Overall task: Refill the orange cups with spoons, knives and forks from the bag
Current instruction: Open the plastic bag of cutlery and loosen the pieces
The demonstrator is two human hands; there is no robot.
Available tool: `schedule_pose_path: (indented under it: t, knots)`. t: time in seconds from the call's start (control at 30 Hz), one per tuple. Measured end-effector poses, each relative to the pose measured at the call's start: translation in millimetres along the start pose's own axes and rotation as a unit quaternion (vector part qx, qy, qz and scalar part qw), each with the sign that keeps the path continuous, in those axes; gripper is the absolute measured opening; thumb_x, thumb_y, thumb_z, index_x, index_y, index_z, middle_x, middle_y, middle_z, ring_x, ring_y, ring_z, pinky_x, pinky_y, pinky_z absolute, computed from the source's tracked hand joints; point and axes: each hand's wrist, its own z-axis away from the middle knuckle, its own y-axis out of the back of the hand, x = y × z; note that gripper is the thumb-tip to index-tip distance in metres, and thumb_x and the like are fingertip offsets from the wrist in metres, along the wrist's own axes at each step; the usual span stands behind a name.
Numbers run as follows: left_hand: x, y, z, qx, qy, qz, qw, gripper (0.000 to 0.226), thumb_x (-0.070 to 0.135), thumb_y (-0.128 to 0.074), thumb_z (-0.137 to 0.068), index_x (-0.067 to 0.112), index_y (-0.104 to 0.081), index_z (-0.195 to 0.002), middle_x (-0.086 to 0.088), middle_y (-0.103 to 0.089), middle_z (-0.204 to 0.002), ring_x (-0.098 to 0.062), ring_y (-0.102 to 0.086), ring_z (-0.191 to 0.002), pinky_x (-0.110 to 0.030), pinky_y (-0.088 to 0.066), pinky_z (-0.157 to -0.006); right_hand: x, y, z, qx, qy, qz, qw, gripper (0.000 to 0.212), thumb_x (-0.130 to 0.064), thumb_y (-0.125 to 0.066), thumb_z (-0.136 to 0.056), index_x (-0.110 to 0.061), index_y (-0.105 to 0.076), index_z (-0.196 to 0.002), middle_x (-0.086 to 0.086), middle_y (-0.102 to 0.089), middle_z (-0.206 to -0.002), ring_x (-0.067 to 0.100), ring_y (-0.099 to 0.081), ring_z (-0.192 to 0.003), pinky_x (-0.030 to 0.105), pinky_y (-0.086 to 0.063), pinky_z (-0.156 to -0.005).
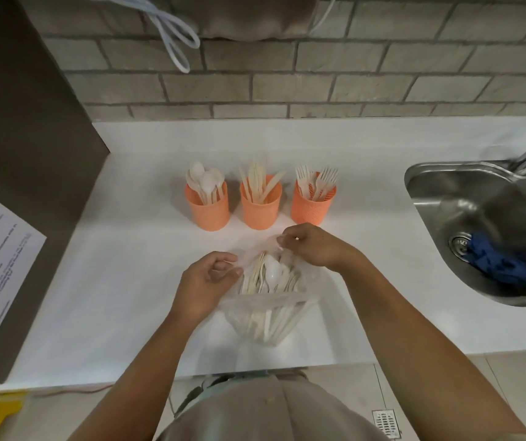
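- Our left hand (206,281) pinches the bag's near-left edge, fingers curled together on the plastic.
- Our right hand (314,246) grips the bag's far rim, at one o'clock from the left hand, fingers closed on it.
- The clear bag (268,316) lies on the counter between our hands, mouth held open, full of pale cutlery; one white spoon (272,275) lies on top.
- At twelve o'clock stand three orange cups in a row: the spoon cup (207,206), the knife cup (261,206) and the fork cup (312,202).
- The white counter (128,265) meets a grey brick wall (287,84).
- At three o'clock, one steel sink (465,198) holds a blue cloth (497,265).
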Motion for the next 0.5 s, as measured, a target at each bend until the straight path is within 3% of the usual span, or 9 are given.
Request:
schedule_pose_path:
  t: [0.1,0.17,0.23,0.3,0.37,0.43,0.5]
  knots:
    - [-4.4,11.7,11.5,0.014,0.003,-0.075,0.997,0.017,0.029,-0.086,-0.083,0.026,-0.076,-0.097,0.009,-0.072,-0.090,-0.007,-0.067,-0.078,-0.011,-0.052,-0.066,0.9,10.5,4.6,-0.020,-0.035,-0.106,0.994,0.036,-0.029,-0.054,-0.107,-0.001,-0.070,-0.092,-0.009,-0.059,-0.073,0.000,-0.048,-0.056,0.014,-0.039,-0.055]
    - [-9.8,20.1,17.8,0.002,0.042,-0.084,0.996,0.005,0.025,-0.081,-0.088,0.022,-0.077,-0.090,0.003,-0.074,-0.080,-0.013,-0.069,-0.069,-0.026,-0.062,-0.069,2.2,13.3,5.7,-0.009,-0.043,-0.149,0.988,0.028,-0.023,-0.054,-0.107,-0.003,-0.071,-0.099,-0.011,-0.067,-0.076,-0.002,-0.055,-0.058,0.014,-0.042,-0.055]
    - [-9.7,24.0,23.3,-0.015,0.098,-0.014,0.995,0.010,0.015,-0.070,-0.097,0.015,-0.077,-0.090,-0.007,-0.074,-0.078,-0.022,-0.069,-0.067,-0.042,-0.065,-0.075,2.2,13.6,7.3,0.009,-0.039,-0.172,0.984,0.024,-0.019,-0.054,-0.107,-0.010,-0.070,-0.093,-0.013,-0.068,-0.076,-0.002,-0.057,-0.063,0.017,-0.042,-0.061]
    - [-6.4,22.0,27.0,-0.010,0.161,0.115,0.980,0.013,0.009,-0.062,-0.101,0.007,-0.073,-0.096,-0.014,-0.070,-0.084,-0.021,-0.069,-0.072,-0.040,-0.065,-0.077,4.7,10.4,7.3,0.035,-0.044,-0.224,0.973,0.026,-0.016,-0.055,-0.106,-0.013,-0.069,-0.085,-0.005,-0.065,-0.080,0.008,-0.058,-0.076,0.024,-0.043,-0.074]
    - [0.1,15.7,29.1,-0.005,0.216,0.286,0.934,0.012,0.008,-0.060,-0.103,0.001,-0.069,-0.100,-0.011,-0.068,-0.087,-0.019,-0.068,-0.078,-0.033,-0.064,-0.080,6.8,5.9,8.4,0.044,-0.076,-0.323,0.942,0.030,-0.015,-0.053,-0.107,-0.012,-0.068,-0.080,0.003,-0.064,-0.082,0.018,-0.061,-0.077,0.029,-0.048,-0.076]
    - [3.3,10.0,30.6,-0.015,0.252,0.467,0.847,0.010,0.008,-0.063,-0.100,0.000,-0.069,-0.103,-0.009,-0.069,-0.090,-0.017,-0.067,-0.082,-0.029,-0.063,-0.083,7.2,1.8,10.6,0.027,-0.127,-0.450,0.884,0.036,-0.017,-0.048,-0.107,-0.011,-0.064,-0.075,0.005,-0.063,-0.075,0.019,-0.063,-0.061,0.030,-0.053,-0.062]
    - [4.7,4.8,33.5,-0.045,0.271,0.584,0.764,0.015,0.009,-0.066,-0.094,0.001,-0.071,-0.106,-0.010,-0.071,-0.097,-0.015,-0.066,-0.085,-0.026,-0.062,-0.077,11.5,-1.9,8.8,0.032,-0.170,-0.533,0.828,0.043,-0.024,-0.048,-0.107,-0.015,-0.058,-0.067,0.001,-0.056,-0.065,0.019,-0.057,-0.053,0.032,-0.049,-0.057]
